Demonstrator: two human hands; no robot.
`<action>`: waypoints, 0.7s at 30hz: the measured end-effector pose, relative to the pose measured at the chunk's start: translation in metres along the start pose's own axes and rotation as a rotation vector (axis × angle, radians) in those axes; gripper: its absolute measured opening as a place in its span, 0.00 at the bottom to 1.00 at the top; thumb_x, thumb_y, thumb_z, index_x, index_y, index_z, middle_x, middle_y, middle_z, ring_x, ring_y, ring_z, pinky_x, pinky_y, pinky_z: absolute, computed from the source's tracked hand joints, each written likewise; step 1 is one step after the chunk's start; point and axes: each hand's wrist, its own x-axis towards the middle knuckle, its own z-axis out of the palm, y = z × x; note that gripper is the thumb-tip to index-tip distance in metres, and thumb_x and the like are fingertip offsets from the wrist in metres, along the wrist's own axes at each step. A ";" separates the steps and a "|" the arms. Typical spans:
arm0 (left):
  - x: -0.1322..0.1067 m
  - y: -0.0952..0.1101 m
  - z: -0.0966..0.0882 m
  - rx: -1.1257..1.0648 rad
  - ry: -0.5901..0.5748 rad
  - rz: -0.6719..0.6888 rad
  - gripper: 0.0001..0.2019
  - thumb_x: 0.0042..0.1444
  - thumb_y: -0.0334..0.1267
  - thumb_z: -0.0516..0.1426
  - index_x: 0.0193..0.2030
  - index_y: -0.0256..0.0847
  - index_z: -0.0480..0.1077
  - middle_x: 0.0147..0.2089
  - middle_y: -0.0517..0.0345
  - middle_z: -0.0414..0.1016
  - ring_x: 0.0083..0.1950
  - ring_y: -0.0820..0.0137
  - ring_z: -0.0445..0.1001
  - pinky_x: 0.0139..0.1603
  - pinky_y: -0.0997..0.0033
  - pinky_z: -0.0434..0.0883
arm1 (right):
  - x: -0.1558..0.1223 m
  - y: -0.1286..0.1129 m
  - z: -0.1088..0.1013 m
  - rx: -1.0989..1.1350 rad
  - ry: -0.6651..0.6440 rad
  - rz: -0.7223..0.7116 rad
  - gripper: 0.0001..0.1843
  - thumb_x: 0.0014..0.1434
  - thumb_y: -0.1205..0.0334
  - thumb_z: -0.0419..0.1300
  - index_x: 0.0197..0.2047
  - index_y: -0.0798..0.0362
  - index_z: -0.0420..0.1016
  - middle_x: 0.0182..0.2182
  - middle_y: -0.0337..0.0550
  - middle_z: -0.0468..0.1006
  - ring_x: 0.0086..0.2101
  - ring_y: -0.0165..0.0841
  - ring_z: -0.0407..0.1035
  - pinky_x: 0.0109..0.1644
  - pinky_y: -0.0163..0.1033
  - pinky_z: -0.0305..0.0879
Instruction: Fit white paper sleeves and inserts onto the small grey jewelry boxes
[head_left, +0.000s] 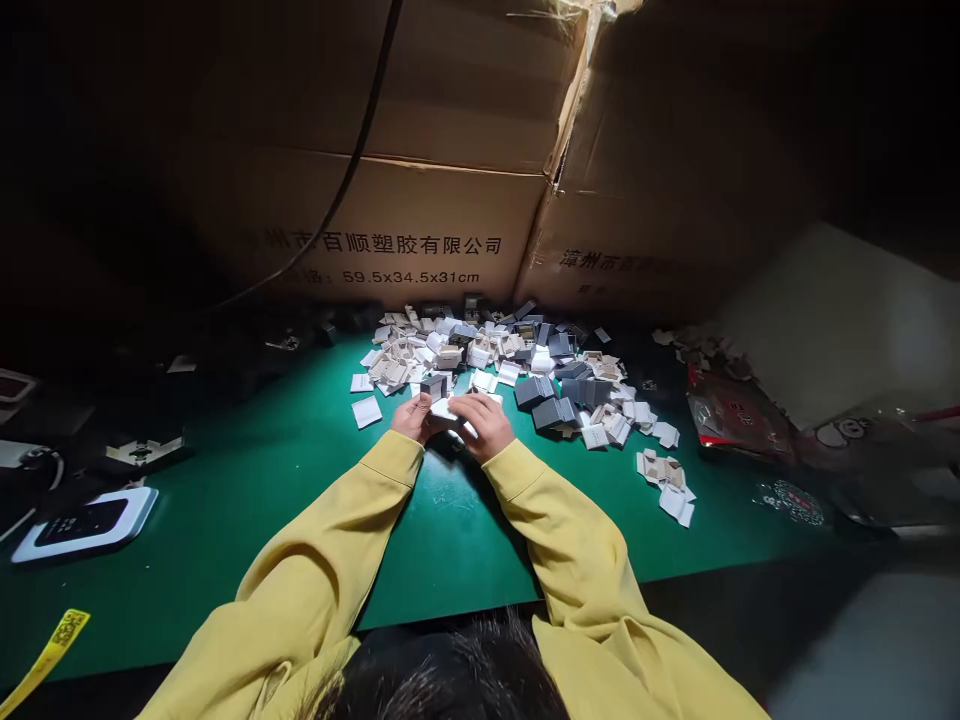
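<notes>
My left hand (410,420) is closed on a small dark grey box (433,386), which stands up above its fingertips. Close beside it, my right hand (486,426) has its fingers bent round a white folded card piece (441,408) that sits between the two hands against the box. Part of that piece is hidden by the fingers. Just beyond the hands lies a heap of small white card pieces (401,366), with flaps and folds showing. Several dark grey boxes (556,413) lie in the heap to the right of my right hand.
Large cardboard cartons (420,215) wall off the back of the green table (285,520). A black cable (352,165) hangs before them. At the left lie a white device with a dark screen (86,522) and a yellow strap (56,645). A red package (739,415) lies right.
</notes>
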 end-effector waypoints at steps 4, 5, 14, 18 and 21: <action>0.004 0.000 -0.004 -0.041 -0.003 -0.027 0.19 0.55 0.50 0.62 0.43 0.34 0.72 0.36 0.48 0.80 0.39 0.61 0.78 0.41 0.61 0.76 | 0.000 0.004 -0.005 -0.056 0.100 -0.006 0.12 0.65 0.60 0.56 0.47 0.51 0.78 0.43 0.44 0.83 0.47 0.36 0.72 0.51 0.41 0.67; 0.005 -0.001 -0.004 -0.044 -0.004 -0.029 0.19 0.55 0.50 0.62 0.43 0.34 0.72 0.36 0.47 0.80 0.40 0.60 0.78 0.41 0.61 0.76 | 0.000 0.004 -0.005 -0.058 0.110 -0.016 0.12 0.65 0.60 0.56 0.46 0.51 0.78 0.43 0.43 0.83 0.46 0.36 0.72 0.51 0.41 0.67; -0.002 -0.006 0.005 0.014 -0.019 -0.050 0.24 0.52 0.49 0.65 0.51 0.38 0.68 0.38 0.53 0.78 0.37 0.67 0.78 0.32 0.70 0.76 | -0.002 0.008 -0.008 -0.017 0.000 0.161 0.10 0.66 0.61 0.56 0.44 0.45 0.79 0.44 0.44 0.83 0.46 0.38 0.73 0.63 0.55 0.56; 0.003 -0.006 0.002 0.117 0.004 -0.111 0.15 0.53 0.43 0.64 0.41 0.32 0.71 0.28 0.54 0.75 0.28 0.68 0.75 0.20 0.74 0.68 | 0.000 0.010 -0.013 0.081 -0.023 0.148 0.11 0.63 0.63 0.57 0.44 0.47 0.80 0.46 0.45 0.82 0.47 0.39 0.73 0.57 0.50 0.65; 0.007 -0.007 0.000 0.147 0.032 -0.092 0.15 0.47 0.39 0.67 0.37 0.33 0.71 0.27 0.57 0.75 0.26 0.70 0.74 0.22 0.74 0.69 | 0.004 0.008 -0.018 0.307 -0.003 0.269 0.12 0.61 0.63 0.55 0.43 0.50 0.80 0.46 0.47 0.81 0.45 0.38 0.74 0.50 0.45 0.72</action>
